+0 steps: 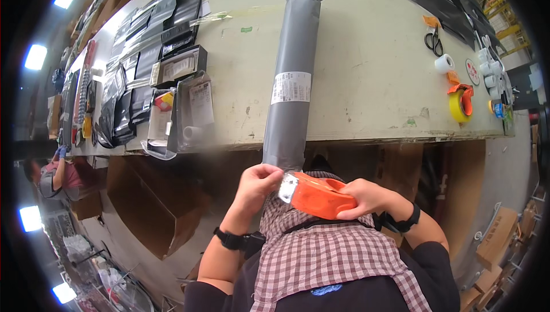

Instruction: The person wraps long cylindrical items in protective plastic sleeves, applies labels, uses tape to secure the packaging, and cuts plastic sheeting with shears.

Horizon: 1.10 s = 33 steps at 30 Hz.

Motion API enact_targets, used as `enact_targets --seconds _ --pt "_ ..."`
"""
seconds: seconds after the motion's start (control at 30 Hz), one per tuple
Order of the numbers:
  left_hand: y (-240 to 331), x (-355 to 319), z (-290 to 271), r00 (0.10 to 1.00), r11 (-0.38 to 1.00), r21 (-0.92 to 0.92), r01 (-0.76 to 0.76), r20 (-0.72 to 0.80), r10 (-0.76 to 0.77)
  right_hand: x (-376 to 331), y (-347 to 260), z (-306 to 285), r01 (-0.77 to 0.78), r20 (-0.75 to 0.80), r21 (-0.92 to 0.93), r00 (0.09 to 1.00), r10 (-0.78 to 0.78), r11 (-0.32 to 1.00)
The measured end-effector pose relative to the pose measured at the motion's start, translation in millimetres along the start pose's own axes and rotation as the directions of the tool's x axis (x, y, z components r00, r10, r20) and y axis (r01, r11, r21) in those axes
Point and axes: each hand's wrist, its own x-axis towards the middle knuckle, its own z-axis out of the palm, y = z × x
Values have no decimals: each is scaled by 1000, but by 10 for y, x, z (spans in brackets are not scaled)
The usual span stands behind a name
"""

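Note:
A long grey wrapped tube-shaped package (pixel 297 40) with a white printed label (pixel 291 87) lies on the table, its near end sticking out over the front edge toward me. My right hand (pixel 364 198) grips an orange tape dispenser (pixel 321 196) just below that near end. At the dispenser's metal front, my left hand (pixel 258 187) pinches thumb and fingers together, close to the package's end. Whatever lies between those fingers is too small to make out.
Black plastic bags (pixel 172 11) and open boxes (pixel 195 97) occupy the table's left. On the right lie scissors (pixel 434 42), a yellow tape roll (pixel 458 107) and white rolls (pixel 444 64). A cardboard box (pixel 152 206) stands below the table; another person (pixel 54 177) is at far left.

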Motion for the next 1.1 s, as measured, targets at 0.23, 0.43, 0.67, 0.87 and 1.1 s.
enact_targets --seconds 0.23,0.43,0.67,0.87,1.1 --pt "-63 209 -987 744 819 555 -144 -485 459 -418 477 -388 -505 -14 417 827 561 755" --pt "-775 752 -553 958 821 530 212 -278 -68 310 802 55 -524 -74 276 824 562 806" --pt "-446 380 -503 932 718 696 -16 -250 263 741 -148 102 -297 -312 -95 915 254 950" --pt "-310 -119 -641 502 262 937 -230 -117 857 1388 -55 247 -261 -359 -10 902 240 965" --pt "-102 150 -865 669 16 914 405 -309 676 1440 -79 507 -90 -166 554 962 216 828"
